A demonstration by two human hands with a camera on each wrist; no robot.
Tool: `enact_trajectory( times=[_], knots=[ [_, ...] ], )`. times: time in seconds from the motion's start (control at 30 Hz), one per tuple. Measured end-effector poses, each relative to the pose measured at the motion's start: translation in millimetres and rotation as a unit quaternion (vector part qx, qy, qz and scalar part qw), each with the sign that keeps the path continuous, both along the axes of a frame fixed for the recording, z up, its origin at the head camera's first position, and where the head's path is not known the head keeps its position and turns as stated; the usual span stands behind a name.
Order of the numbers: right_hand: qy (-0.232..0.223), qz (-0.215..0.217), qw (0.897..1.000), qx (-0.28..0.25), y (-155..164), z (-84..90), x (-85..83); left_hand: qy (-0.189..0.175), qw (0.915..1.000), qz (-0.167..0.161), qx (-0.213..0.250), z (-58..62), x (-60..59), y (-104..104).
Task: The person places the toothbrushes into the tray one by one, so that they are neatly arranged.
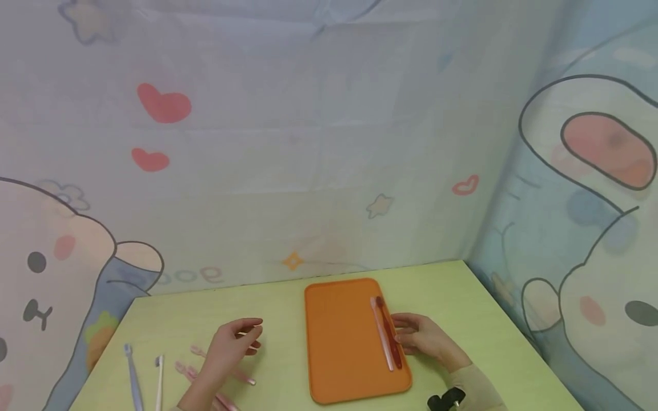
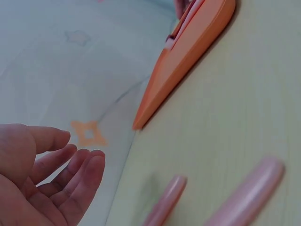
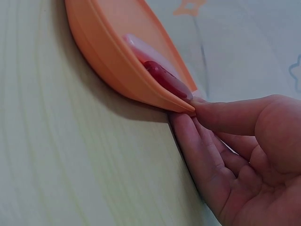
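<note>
An orange tray (image 1: 344,342) lies on the table, its right rim pinched between the thumb and fingers of my right hand (image 1: 424,337). Along that side of the tray rest a red toothbrush (image 1: 390,342) and a pale pink toothbrush (image 1: 382,339), side by side. In the right wrist view the thumb (image 3: 230,117) is on top of the rim and the fingers are beneath it. Left of the tray, my left hand (image 1: 231,348) hovers with loosely bent fingers, holding nothing. Pink toothbrushes (image 1: 244,377) lie under and beside it, partly hidden by the hand and forearm.
A blue toothbrush (image 1: 135,379) and a white toothbrush (image 1: 159,379) lie at the table's left. A printed cloth (image 1: 288,142) hangs behind the light green table (image 1: 452,297) and along its sides. A black device (image 1: 446,399) is on the right wrist.
</note>
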State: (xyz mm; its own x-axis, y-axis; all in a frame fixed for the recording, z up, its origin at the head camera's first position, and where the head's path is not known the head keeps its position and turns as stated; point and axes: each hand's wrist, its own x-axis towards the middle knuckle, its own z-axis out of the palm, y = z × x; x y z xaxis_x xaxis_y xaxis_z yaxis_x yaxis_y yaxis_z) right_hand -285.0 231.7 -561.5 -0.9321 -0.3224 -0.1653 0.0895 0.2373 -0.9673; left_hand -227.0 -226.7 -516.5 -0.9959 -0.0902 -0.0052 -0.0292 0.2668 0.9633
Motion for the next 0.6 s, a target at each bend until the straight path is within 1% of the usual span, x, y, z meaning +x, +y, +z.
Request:
enact_trajectory(
  times=[0.17,0.3,0.47,0.6],
  knots=[
    [-0.002,0.000,1.000,-0.006,0,-0.2,-2.0,-0.014,0.9994,0.021,-0.023,4.7,8.1,-37],
    [0.000,-0.001,1.000,-0.005,0,-2.4,-3.5,-0.028,0.9979,0.042,-0.041,8.5,18.4,-66],
    [0.001,-0.002,1.000,-0.004,2,-4.2,-3.1,-0.055,0.9951,0.074,-0.036,9.1,29.6,-98],
    [0.001,-0.004,1.000,0.000,3,-4.5,-1.8,-0.065,0.9931,0.090,-0.039,8.0,35.5,-118]
  ],
)
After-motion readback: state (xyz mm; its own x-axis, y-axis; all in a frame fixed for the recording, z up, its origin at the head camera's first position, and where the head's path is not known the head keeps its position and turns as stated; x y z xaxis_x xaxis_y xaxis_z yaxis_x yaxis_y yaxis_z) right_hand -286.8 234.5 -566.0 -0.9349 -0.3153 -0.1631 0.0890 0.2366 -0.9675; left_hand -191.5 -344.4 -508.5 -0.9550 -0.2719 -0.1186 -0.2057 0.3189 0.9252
